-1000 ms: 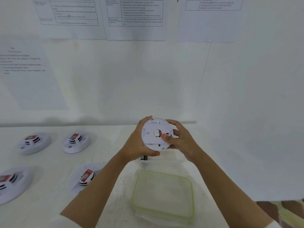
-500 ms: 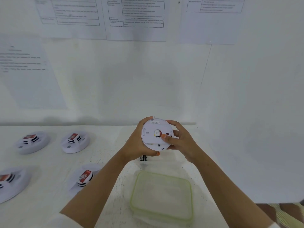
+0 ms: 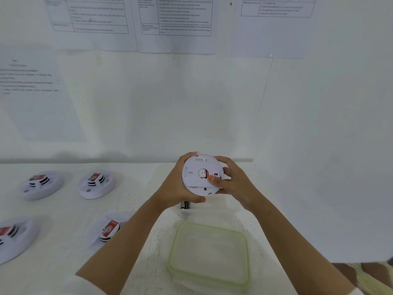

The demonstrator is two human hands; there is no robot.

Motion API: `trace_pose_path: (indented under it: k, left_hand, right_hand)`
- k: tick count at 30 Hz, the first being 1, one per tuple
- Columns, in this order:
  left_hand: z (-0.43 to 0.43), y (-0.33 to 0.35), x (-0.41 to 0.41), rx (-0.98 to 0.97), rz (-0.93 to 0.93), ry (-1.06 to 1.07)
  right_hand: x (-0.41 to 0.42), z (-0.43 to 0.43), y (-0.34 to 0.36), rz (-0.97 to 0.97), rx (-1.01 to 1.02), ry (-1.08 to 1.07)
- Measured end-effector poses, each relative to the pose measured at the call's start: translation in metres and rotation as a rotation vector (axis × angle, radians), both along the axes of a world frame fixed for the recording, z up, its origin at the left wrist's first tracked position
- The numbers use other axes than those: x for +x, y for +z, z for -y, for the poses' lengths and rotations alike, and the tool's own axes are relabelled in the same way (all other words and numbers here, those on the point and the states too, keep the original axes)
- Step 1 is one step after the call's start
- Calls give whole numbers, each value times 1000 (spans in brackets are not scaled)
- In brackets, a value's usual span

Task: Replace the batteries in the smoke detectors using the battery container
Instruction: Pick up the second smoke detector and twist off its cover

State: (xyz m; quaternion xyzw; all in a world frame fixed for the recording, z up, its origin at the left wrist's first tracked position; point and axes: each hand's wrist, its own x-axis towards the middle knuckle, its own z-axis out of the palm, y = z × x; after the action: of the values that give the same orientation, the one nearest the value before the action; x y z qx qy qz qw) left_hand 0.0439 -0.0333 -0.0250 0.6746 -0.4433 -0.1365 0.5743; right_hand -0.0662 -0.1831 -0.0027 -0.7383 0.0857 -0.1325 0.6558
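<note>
Spare detectors (image 3: pixel 96 185) on counter (image 3: pixel 63 209) at left, green-rimmed container (image 3: pixel 173 248) in front, batteries (image 3: pixel 185 205) half hidden under left hand (image 3: pixel 176 186), smoke detector (image 3: pixel 201 167) held above counter, left fingers (image 3: pixel 188 156) curled round its rim, right hand (image 3: pixel 236 184) gripping opposite edge, thumb on back

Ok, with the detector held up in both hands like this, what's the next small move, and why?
Probably work the back plate loose with the right thumb. The smoke detector is held back toward the camera; the left hand grips its rim, the right hand curls round the other side with its thumb on the plate, and no battery bay shows.
</note>
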Motion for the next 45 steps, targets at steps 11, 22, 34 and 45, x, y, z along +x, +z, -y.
trace_pose_path:
  k: [11, 22, 34, 45]
  left_hand:
    - [0, 1, -2, -20, -1, -6]
    - [-5, 4, 0, -47, 14, 24]
    - [-2, 4, 4, 10, 65, -10]
    - [-6, 2, 3, 0, 8, 2]
  right_hand:
    - [-1, 3, 10, -4, -110, 27]
    - [-4, 7, 23, 64, -521, -22]
    - [9, -4, 45, 72, -1263, 57]
    - [18, -11, 46, 58, -1297, 165]
